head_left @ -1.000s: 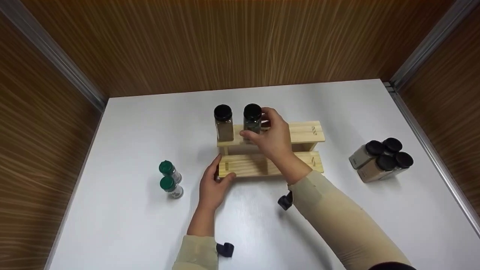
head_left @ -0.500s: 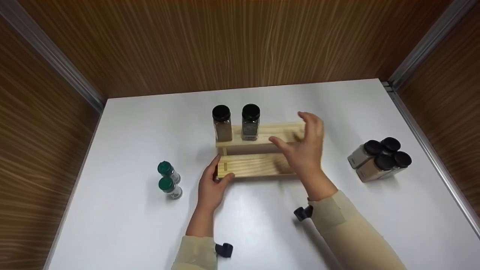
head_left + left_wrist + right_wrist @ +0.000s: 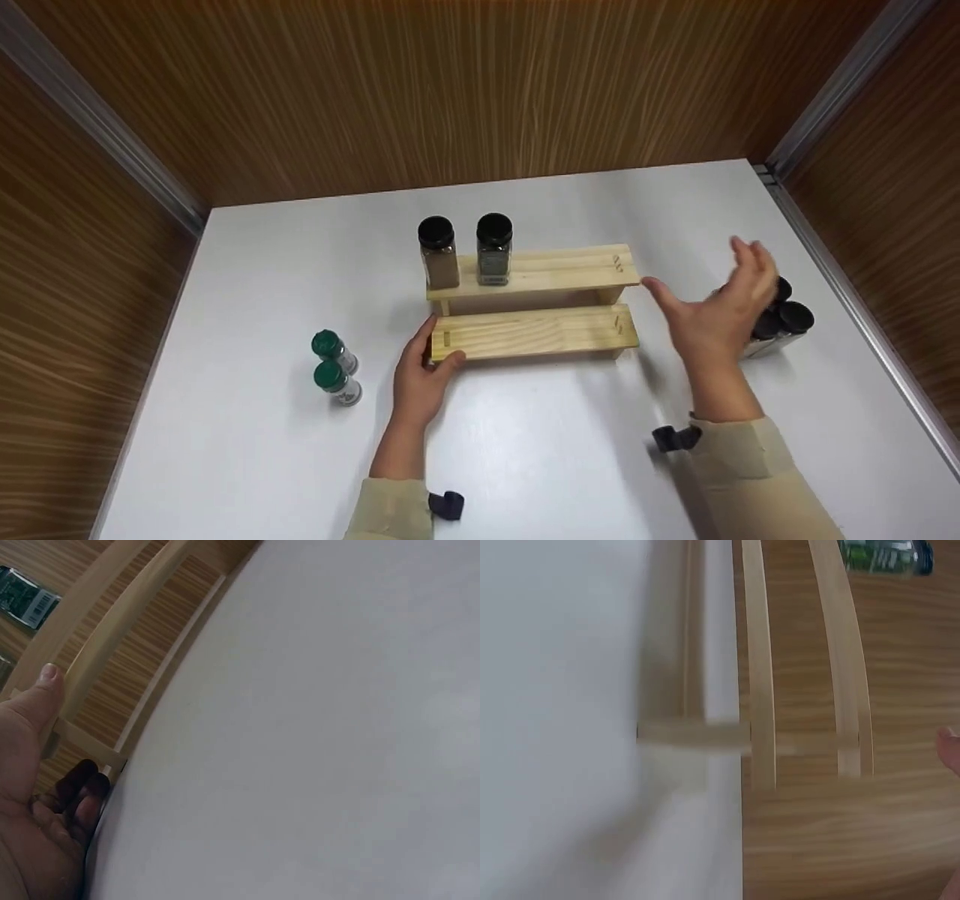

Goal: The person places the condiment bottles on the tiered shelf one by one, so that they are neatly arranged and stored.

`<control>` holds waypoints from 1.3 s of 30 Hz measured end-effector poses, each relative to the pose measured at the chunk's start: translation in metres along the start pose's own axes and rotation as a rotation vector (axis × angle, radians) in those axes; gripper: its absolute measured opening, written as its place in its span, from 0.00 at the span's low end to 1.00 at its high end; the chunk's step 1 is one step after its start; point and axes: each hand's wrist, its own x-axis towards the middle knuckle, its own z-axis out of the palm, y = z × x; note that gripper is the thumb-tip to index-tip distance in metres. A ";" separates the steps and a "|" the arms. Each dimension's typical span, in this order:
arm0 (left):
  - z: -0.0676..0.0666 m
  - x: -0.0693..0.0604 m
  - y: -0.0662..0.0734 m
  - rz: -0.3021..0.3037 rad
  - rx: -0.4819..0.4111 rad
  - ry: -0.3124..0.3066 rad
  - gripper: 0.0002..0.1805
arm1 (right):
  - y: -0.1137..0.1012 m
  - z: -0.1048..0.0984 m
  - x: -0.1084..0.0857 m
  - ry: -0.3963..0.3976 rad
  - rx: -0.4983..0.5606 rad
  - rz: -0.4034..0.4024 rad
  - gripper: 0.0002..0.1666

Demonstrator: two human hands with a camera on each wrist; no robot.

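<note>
A two-step wooden spice rack [image 3: 536,334] stands mid-table. My left hand [image 3: 418,386] grips the left end of its lower step, and in the left wrist view the thumb [image 3: 46,686] lies along the step's edge with the fingers round the end. Upright on the upper step are a spice jar with brown contents [image 3: 441,266] at the left end and one with dark green contents [image 3: 493,262] beside it, both black-capped. My right hand [image 3: 712,322] is spread and holds nothing, between the rack and a cluster of black-capped jars [image 3: 795,319], which it partly hides.
Two small green-capped shakers [image 3: 337,384] stand together left of the rack. Wood-grain panels [image 3: 480,90] wall in the white table [image 3: 525,450] at the back and on both sides.
My right hand has let go of the dark green jar on the upper step and moved right, towards the jar cluster. The left hand keeps its grip on the rack.
</note>
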 end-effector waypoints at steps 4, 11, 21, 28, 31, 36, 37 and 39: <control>0.000 0.000 0.000 0.000 -0.010 -0.007 0.43 | 0.018 -0.022 0.004 0.041 -0.032 0.046 0.66; -0.001 0.002 -0.001 0.007 0.011 -0.010 0.43 | 0.046 -0.058 0.007 0.090 -0.013 0.140 0.70; -0.001 0.002 -0.001 -0.016 -0.003 -0.021 0.44 | 0.093 -0.105 0.011 -0.123 0.073 0.366 0.77; -0.004 0.003 -0.001 -0.009 0.004 -0.020 0.43 | 0.117 -0.105 0.008 -0.318 0.144 0.441 0.78; -0.003 0.003 -0.001 -0.009 0.004 -0.025 0.44 | 0.125 -0.103 0.007 -0.368 0.173 0.475 0.76; -0.002 0.003 -0.001 -0.005 0.006 -0.018 0.43 | 0.132 -0.100 0.006 -0.379 0.248 0.532 0.74; -0.002 0.003 -0.001 -0.005 0.006 -0.017 0.43 | 0.132 -0.100 0.005 -0.374 0.264 0.540 0.74; -0.002 0.002 0.000 -0.002 0.006 -0.018 0.43 | 0.132 -0.099 0.004 -0.347 0.302 0.551 0.72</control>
